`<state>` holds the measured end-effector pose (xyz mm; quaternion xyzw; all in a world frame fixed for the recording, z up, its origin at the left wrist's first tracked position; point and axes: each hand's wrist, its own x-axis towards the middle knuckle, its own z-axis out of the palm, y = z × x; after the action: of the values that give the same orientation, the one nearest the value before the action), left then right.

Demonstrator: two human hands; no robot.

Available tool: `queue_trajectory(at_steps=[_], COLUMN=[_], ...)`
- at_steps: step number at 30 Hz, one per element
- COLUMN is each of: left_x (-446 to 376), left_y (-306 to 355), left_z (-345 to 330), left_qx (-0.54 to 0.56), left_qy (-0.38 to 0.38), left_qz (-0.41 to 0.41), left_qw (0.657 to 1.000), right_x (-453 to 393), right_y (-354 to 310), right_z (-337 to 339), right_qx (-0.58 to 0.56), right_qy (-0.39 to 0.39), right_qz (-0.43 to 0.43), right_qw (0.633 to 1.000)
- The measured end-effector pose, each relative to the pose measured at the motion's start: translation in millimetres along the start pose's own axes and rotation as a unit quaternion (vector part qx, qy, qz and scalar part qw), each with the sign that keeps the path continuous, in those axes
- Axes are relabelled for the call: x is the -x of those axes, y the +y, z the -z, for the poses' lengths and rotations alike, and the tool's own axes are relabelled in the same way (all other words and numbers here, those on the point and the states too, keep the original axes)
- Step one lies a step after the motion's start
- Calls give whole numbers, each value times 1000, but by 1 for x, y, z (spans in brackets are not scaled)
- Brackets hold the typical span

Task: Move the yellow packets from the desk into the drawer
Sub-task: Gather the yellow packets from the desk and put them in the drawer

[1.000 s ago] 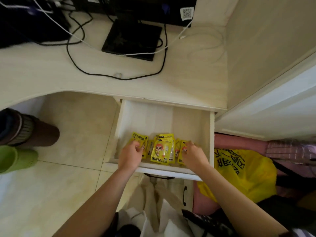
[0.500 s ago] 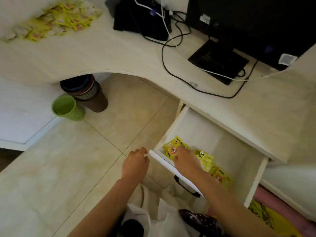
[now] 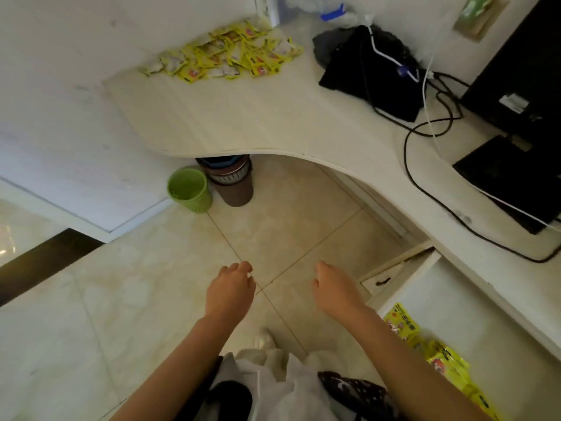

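Your left hand (image 3: 229, 291) and your right hand (image 3: 335, 291) both hung over the pale tiled floor (image 3: 136, 299), side by side but apart, each with its fingers loosely curled and holding nothing. A heap of small yellow foil packets (image 3: 224, 57) lay on the far left part of the curved, cream-coloured wooden desk (image 3: 243, 117), close to the wall. Further yellow packets (image 3: 437, 357) lay inside the open white drawer (image 3: 485, 329) at the near right, lined up along its near side, just right of your right forearm. On the far right of the desk sat a crumpled black bag (image 3: 368, 66) with black and white cables (image 3: 425, 95) trailing from it towards the dark monitor (image 3: 522, 71) and its flat black base (image 3: 513, 180). Under the desk's curve stood a green plastic bin (image 3: 189, 189), just beside a brown bin (image 3: 233, 185) that was partly hidden by the desk edge.
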<state>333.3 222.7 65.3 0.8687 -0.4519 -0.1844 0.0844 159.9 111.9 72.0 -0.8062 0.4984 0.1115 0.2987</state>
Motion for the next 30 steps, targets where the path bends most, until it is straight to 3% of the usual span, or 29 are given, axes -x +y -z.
queue_trajectory(at_steps=[11, 30], left_x=[-113, -361], left_y=[-61, -37], left_z=[60, 133], left_qx=[-17, 30], left_qy=[47, 82], left_qz=[1, 51], left_qw=[999, 995], right_x=[-101, -354], right_y=[-91, -163], right_z=[35, 181], right_qx=[35, 72], right_qy=[56, 43], right_qz=[50, 123], right_qw=[997, 989])
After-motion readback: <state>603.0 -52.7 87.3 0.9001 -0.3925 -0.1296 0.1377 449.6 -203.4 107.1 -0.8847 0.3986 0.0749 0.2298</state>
